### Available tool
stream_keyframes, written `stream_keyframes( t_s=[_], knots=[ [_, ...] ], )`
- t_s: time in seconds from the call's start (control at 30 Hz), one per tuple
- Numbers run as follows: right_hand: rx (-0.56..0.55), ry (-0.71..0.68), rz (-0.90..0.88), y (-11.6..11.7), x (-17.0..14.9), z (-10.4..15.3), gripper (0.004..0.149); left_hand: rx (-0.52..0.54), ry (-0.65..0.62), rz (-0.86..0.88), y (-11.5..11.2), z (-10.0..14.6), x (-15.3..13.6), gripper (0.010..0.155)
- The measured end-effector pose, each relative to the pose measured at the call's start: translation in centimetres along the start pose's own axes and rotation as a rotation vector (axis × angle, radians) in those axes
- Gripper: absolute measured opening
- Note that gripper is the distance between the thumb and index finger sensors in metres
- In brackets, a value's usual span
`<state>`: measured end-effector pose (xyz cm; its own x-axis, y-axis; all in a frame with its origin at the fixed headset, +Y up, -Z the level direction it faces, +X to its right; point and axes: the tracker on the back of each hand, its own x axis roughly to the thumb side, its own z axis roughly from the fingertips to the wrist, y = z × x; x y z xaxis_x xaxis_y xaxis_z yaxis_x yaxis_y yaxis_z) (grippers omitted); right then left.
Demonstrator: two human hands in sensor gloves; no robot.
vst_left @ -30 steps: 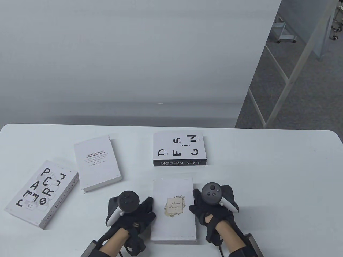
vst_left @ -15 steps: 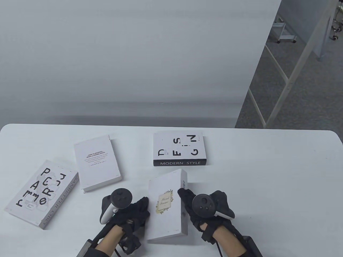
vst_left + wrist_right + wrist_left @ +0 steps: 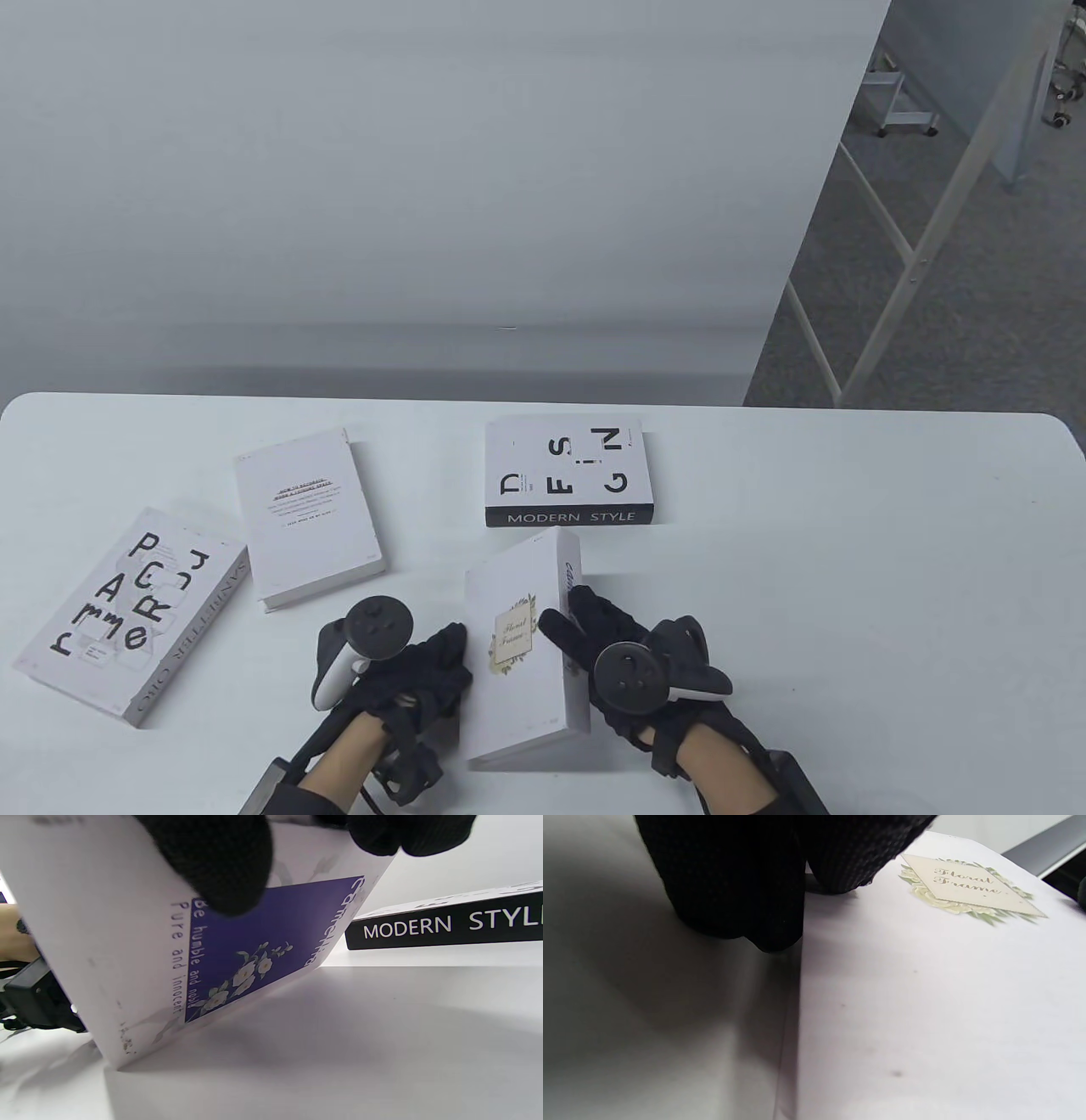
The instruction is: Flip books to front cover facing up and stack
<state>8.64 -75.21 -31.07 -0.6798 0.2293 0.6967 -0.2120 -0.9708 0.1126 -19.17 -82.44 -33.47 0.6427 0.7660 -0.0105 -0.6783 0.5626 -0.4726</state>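
Floral Frame book [image 3: 517, 645] tilted on left edge; right hand [image 3: 624, 654] grips raised spine side, left hand [image 3: 420, 671] steadies cover. Stiff, smooth, likely light; you hold long edges.

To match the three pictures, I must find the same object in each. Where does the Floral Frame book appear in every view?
Table view: Floral Frame book at bottom centre, tilted, right edge raised, between both hands.
Left wrist view: its labelled cover fills the right half.
Right wrist view: its purple underside at left, tilted.
Shared landmark: Modern Style book, also in the right wrist view.
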Motion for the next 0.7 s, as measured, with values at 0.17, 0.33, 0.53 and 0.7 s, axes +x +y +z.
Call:
stream_keyframes(
  t_s=[0.17, 0.33, 0.53, 0.7],
  knots=[
    [-0.053, -0.02, 0.092, 0.3, -0.2, 0.1, 0.084, 0.063, -0.054, -0.159, 0.4, 0.3, 0.8, 0.066],
    [-0.084, -0.015, 0.079, 0.1, -1.1, 0.4, 0.08, 0.111, -0.109, -0.486, 1.2, 0.8, 3.0, 0.073],
    [-0.145, 0.056, -0.032, -0.6, -2.7, 0.7, 0.073, 0.298, -0.179, -0.896, 5.0, 3.7, 6.9, 0.083],
    [-0.23, 0.169, -0.191, -1.2, -4.6, 1.3, 0.073, 0.392, -0.14, -0.989, 7.4, 5.8, 8.9, 0.091]
  ],
)
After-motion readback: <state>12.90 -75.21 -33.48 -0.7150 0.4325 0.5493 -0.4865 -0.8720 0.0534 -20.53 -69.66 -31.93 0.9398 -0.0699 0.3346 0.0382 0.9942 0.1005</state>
